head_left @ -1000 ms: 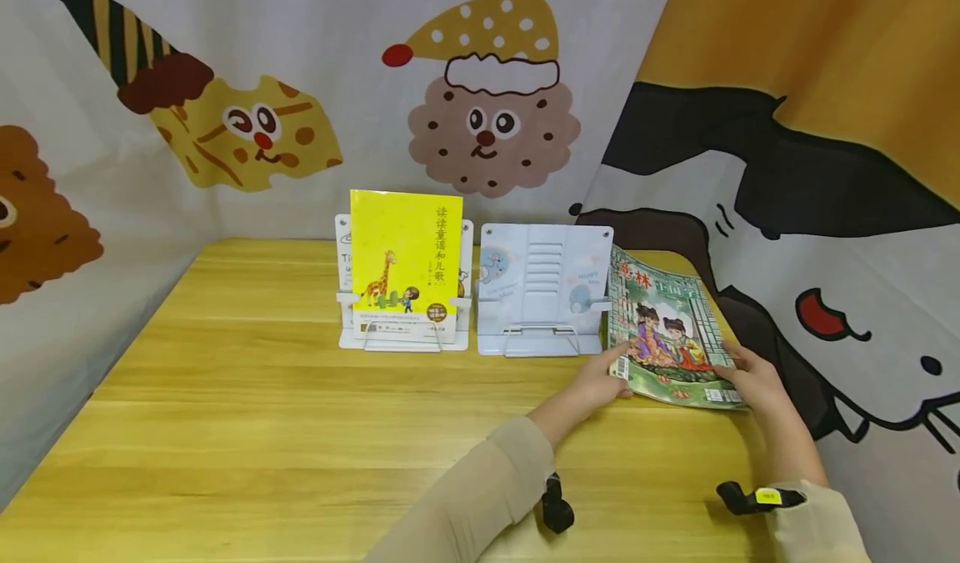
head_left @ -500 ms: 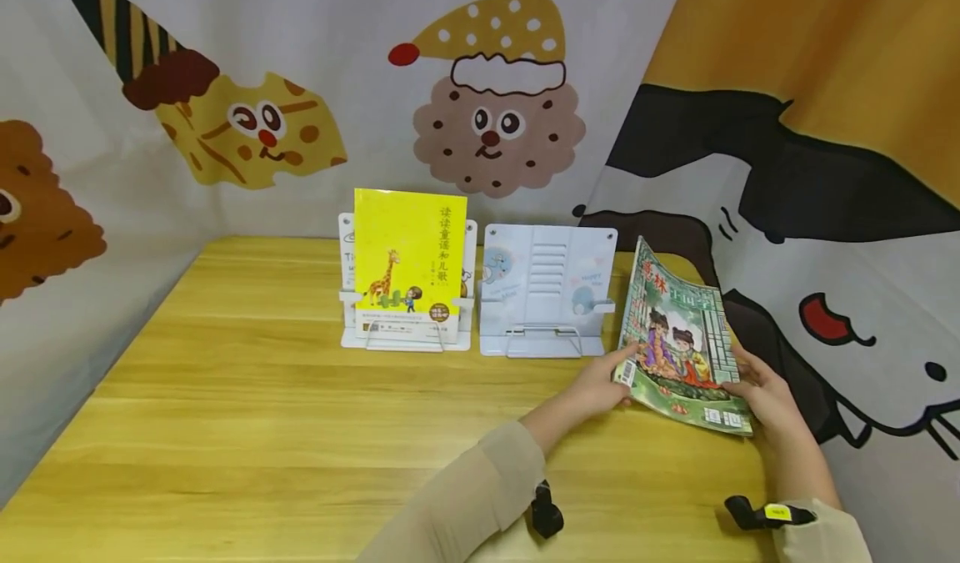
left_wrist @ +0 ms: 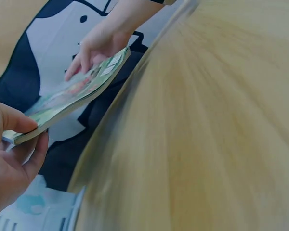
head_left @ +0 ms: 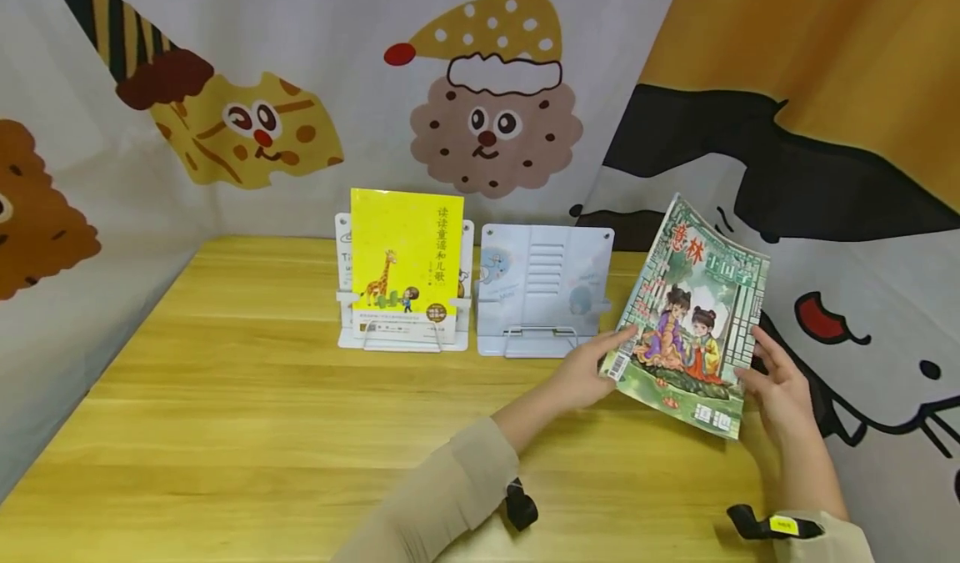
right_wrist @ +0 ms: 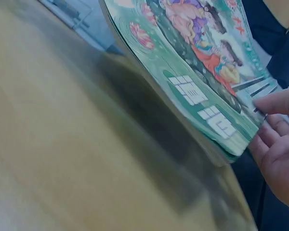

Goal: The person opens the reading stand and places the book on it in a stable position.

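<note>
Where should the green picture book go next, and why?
Probably leftward onto the empty stand. Both the left hand and right hand hold the green book lifted off the table, right beside it; the other stand already holds the yellow book.

Glossy paper magazine (head_left: 693, 313); smooth varnished wood table (head_left: 247, 429); matt plastic stand (head_left: 543, 284)

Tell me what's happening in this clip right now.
A person holds a green magazine with both hands, tilted up clear of the wooden table. The left hand pinches its lower left corner; the right hand grips the right edge. Beside it stands an empty book stand; another stand carries a yellow book.
</note>
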{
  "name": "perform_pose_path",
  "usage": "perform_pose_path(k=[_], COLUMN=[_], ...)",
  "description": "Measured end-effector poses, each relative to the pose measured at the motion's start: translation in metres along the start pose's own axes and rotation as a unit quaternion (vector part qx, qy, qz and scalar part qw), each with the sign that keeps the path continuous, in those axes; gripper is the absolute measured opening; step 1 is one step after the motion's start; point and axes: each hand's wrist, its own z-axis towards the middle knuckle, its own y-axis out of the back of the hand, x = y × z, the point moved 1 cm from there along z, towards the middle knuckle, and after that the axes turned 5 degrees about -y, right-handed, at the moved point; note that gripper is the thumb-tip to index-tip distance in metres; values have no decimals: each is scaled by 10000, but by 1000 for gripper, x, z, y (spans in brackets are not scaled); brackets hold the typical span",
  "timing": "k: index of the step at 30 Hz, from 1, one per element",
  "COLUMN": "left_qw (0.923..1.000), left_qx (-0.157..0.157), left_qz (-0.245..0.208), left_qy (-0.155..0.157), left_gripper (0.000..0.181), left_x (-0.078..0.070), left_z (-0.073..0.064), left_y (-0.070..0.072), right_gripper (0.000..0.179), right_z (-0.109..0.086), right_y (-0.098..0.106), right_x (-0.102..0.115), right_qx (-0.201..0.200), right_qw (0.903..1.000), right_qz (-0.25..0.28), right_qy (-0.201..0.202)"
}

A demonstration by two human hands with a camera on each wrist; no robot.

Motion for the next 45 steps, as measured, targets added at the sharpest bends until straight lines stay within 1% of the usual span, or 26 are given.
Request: perform_pose_path(k=[2,5,9,12,14,16,18,21,24,26,29,31,33,35,41,43,45], left_qw=[9998,9989,9973,9974,9974,9969,9958,9939,9899,9844,9747,9694,9673,9658,9611,9589,9573], left_qx=[35,126,346,347,244,84,-81,-323,-539,-698,-978,-1141,-1259,-1334,-1454,-1464,-1453], left_qz=[102,199,274,254,212,272,378,575,805,1030,1360,1496,1562,1622,1895,2038,2156], left_qy=[-169,-410,-585,-574,-651,-735,-825,-883,-1036,-1241,-1481,-1574,-1554,-1520,-1387,-1327,-1267], left_gripper=[96,93,93,96,94,91,84,77,72,68,64,63,63,63,64,65,67], left_x=[-3,-9,-22,-33,-39,-45,-50,-59,-71,-79,-88,-91,-93,-93,-96,-98,-100], left_z=[-4,-9,-13,-12,-9,-5,0,7,14,18,22,24,26,29,34,36,39], left_y=[8,21,42,61,73,86,99,120,143,159,180,191,201,209,229,234,239], right_gripper=[67,67,71,74,75,75,74,73,72,71,69,68,68,71,86,90,93], right_z=[0,1,4,5,7,8,12,18,25,32,42,49,56,63,85,93,100], right_y=[-6,-15,-28,-42,-53,-63,-75,-91,-106,-116,-129,-137,-144,-151,-166,-169,-171], right_x=[8,21,41,59,73,87,100,117,132,140,148,153,157,161,172,176,179], right_qx=[-6,84,99,-99,-339,-556,-650,-489,-276,-149,71,213,275,253,102,141,197], right_qw=[9995,9983,9979,9969,9959,9940,9925,9912,9896,9872,9824,9790,9752,9702,9497,9423,9320], right_qz=[240,389,187,20,-100,-218,-230,-219,-230,-253,-434,-596,-901,-1283,-2421,-2687,-2991], right_qy=[212,420,618,775,837,913,1009,1207,1391,1568,1817,1940,2003,2040,1986,1992,2039])
